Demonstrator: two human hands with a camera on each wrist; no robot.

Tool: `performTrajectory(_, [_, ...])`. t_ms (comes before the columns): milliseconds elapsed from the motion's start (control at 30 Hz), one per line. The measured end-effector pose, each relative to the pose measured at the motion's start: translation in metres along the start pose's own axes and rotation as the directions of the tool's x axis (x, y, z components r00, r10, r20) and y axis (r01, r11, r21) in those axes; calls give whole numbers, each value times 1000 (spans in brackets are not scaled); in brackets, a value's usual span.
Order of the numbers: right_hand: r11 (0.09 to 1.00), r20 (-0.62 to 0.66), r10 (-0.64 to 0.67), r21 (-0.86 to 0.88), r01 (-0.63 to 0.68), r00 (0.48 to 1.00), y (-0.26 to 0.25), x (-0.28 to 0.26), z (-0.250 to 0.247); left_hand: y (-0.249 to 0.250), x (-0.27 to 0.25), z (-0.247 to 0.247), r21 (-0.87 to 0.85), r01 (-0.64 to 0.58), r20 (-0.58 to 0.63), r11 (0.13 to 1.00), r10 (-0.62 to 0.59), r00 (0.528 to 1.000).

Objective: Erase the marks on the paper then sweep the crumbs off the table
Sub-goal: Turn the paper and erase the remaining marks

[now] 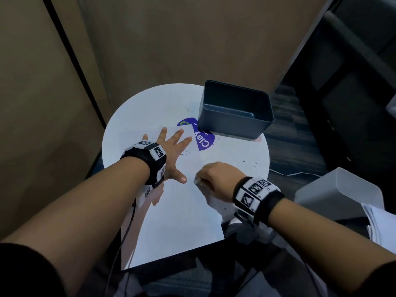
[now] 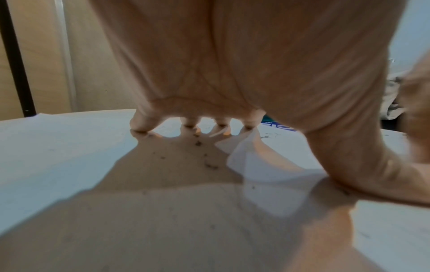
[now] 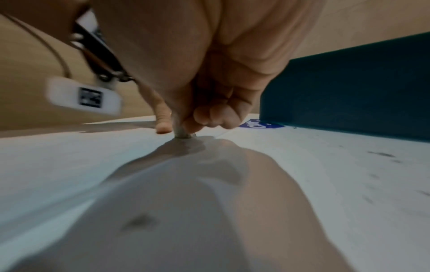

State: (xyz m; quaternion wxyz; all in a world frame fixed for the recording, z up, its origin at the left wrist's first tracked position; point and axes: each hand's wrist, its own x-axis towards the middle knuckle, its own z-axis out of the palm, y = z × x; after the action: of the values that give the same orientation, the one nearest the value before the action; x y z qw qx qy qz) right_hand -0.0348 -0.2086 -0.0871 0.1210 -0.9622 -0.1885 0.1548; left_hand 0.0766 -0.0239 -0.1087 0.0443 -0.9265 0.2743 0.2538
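A white sheet of paper point(image 1: 171, 215) lies on the round white table point(image 1: 132, 116) and overhangs its near edge. My left hand point(image 1: 171, 151) is spread flat on the paper's far part, fingers straight, and presses it down. My right hand point(image 1: 214, 179) is curled and pinches a small grey eraser point(image 1: 197, 181), whose tip touches the paper beside the left thumb. In the right wrist view the eraser point(image 3: 181, 134) stands on the sheet under the pinching fingers. Dark eraser crumbs point(image 2: 209, 165) lie under the left palm; more crumbs point(image 1: 248, 162) are scattered to the right.
A dark grey open bin point(image 1: 235, 110) stands at the table's far right, partly over a blue round sticker point(image 1: 203, 140). A pale box point(image 1: 338, 194) and stacked papers point(image 1: 379, 224) sit off the table to the right. A wall panel stands behind.
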Motion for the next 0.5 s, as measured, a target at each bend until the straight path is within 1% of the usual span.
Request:
performTrajectory(67, [1000, 80, -23, -15, 24, 997, 0, -14, 4, 0, -1, 3, -7, 1, 10, 1000, -1, 1000])
performTrajectory(133, [1000, 137, -8, 10, 6, 990, -1, -14, -1, 0, -1, 3, 3, 4, 6, 1000, -4, 1000])
performTrajectory(167, [999, 119, 8, 35, -13, 993, 2, -8, -6, 0, -1, 1, 8, 6, -1, 1000, -6, 1000])
performTrajectory(267, [998, -50, 58, 7, -58, 997, 11, 20, -23, 0, 2, -4, 5, 3, -9, 1000, -3, 1000])
performTrajectory(300, [998, -85, 58, 3, -58, 995, 11, 27, -23, 1, 2, -4, 4, 1, -5, 1000, -1, 1000])
performTrajectory(367, [998, -93, 57, 2, -57, 994, 7, 29, -15, 1, 1, 0, 11, 4, 0, 1000, -4, 1000])
performTrajectory(433, [999, -73, 53, -4, -53, 996, 2, 15, -4, 0, 2, 3, 9, 3, -11, 1000, -3, 1000])
performTrajectory(500, [999, 6, 35, -10, -35, 999, 0, -3, 1, -1, 1, 4, 1, 7, -11, 1000, -7, 1000])
